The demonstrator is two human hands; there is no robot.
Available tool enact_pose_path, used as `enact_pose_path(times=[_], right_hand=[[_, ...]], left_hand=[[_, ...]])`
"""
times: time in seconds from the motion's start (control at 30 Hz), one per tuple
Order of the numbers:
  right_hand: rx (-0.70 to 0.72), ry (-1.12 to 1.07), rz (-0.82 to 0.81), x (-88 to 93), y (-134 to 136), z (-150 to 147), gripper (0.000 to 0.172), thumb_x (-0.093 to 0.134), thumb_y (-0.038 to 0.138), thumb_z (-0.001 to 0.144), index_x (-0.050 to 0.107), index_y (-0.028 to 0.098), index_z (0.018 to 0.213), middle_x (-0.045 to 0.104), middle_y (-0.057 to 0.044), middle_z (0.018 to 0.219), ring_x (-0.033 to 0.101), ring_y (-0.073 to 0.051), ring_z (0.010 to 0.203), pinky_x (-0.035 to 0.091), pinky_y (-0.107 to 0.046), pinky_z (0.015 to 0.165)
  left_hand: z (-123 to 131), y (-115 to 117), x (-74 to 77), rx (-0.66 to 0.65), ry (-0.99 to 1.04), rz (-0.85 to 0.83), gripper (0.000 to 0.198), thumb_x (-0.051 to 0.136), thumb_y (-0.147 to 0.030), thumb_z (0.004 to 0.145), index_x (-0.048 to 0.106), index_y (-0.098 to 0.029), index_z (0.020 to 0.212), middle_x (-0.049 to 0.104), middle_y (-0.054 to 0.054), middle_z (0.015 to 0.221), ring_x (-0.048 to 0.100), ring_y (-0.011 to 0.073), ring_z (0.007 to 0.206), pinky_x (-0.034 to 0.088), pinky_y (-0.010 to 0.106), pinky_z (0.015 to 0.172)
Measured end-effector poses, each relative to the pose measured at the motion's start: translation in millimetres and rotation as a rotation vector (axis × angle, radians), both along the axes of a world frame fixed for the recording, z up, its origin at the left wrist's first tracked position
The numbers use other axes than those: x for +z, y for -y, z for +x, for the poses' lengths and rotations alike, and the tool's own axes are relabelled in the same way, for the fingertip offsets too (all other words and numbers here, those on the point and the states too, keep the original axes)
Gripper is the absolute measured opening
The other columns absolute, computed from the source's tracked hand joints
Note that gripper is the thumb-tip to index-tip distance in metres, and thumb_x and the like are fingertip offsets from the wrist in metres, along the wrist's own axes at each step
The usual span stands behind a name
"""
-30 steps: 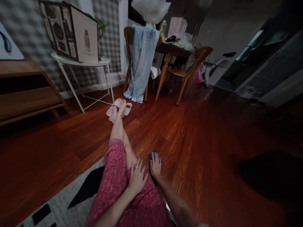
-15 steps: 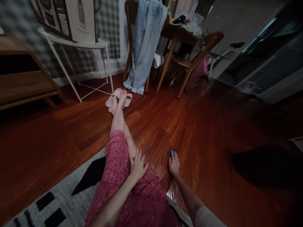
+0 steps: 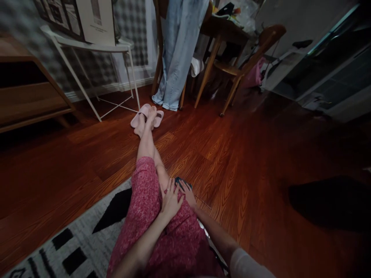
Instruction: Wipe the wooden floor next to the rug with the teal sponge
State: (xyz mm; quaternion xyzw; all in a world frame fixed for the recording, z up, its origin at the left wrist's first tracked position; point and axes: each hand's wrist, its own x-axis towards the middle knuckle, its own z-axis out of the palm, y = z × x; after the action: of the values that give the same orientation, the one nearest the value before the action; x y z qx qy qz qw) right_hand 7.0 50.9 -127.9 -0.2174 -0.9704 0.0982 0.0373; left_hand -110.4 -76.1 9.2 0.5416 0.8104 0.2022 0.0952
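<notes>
My left hand (image 3: 171, 201) lies flat on the knee of the red-pink trousers (image 3: 145, 181), fingers spread and a ring on one of them. Just right of it, my right hand (image 3: 189, 194) is beside the same knee, its fingers over a small dark teal cloth (image 3: 181, 180). The cloth is mostly covered by the hand and the knee, and its full shape cannot be made out. Both legs stretch forward, crossed at the ankles, with the bare feet resting on pink slippers (image 3: 158, 119).
Reddish wooden floor (image 3: 232, 154) spreads ahead and right. A patterned rug (image 3: 95, 241) lies at left. Beyond stand a white side table (image 3: 118, 47), a wooden cabinet (image 3: 31, 90), a chair hung with jeans (image 3: 179, 54), and another wooden chair (image 3: 240, 71). A dark shape (image 3: 330, 200) is at right.
My right hand has swept left with the teal cloth, from the open floor to beside the knee. My left hand stays on the knee. The view has shifted slightly.
</notes>
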Motion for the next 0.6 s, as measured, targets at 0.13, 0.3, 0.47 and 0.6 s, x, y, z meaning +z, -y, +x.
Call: enact_pose_path(times=[0.13,0.3,0.47,0.6], right_hand=[[-0.004,-0.002,0.002,13.0,-16.5,61.6,0.057,0.034,0.028,0.101,0.028,0.030,0.158,0.031,-0.002,0.164,0.027,-0.018,0.150,0.023,-0.041,0.122],[-0.503,-0.064,0.058,21.7,-55.4,64.1,0.056,0.023,0.029,0.102,0.028,0.023,0.158,0.034,-0.009,0.163,0.026,-0.021,0.151,0.025,-0.046,0.120],[-0.750,-0.110,0.076,20.4,-68.4,-8.3,0.058,0.022,0.028,0.101,0.028,0.022,0.158,0.023,-0.010,0.167,0.020,-0.026,0.153,0.022,-0.053,0.119],[-0.468,-0.095,0.058,4.6,-41.9,-44.5,0.055,0.027,0.027,0.100,0.036,0.029,0.155,0.027,-0.005,0.166,0.020,-0.025,0.153,0.022,-0.054,0.119]], left_hand=[[1.9,-0.2,-3.7,0.038,0.002,-0.002,0.062,0.047,-0.039,0.094,0.040,-0.017,0.151,0.023,0.017,0.165,0.015,0.0335,0.154,0.008,0.067,0.121],[-3.7,-1.8,-10.8,0.122,0.014,0.033,0.074,0.047,-0.040,0.093,0.024,-0.012,0.157,0.019,0.019,0.165,0.014,0.0326,0.154,0.015,0.061,0.122],[-11.1,-8.7,-16.2,0.227,0.004,0.065,0.077,0.048,-0.035,0.090,0.023,-0.008,0.158,0.019,0.020,0.165,0.015,0.0329,0.154,0.022,0.055,0.122],[-11.6,-13.7,-23.3,0.257,-0.018,0.119,0.077,0.048,-0.034,0.090,0.022,-0.012,0.158,0.021,0.018,0.165,0.017,0.0325,0.153,0.023,0.055,0.122]])
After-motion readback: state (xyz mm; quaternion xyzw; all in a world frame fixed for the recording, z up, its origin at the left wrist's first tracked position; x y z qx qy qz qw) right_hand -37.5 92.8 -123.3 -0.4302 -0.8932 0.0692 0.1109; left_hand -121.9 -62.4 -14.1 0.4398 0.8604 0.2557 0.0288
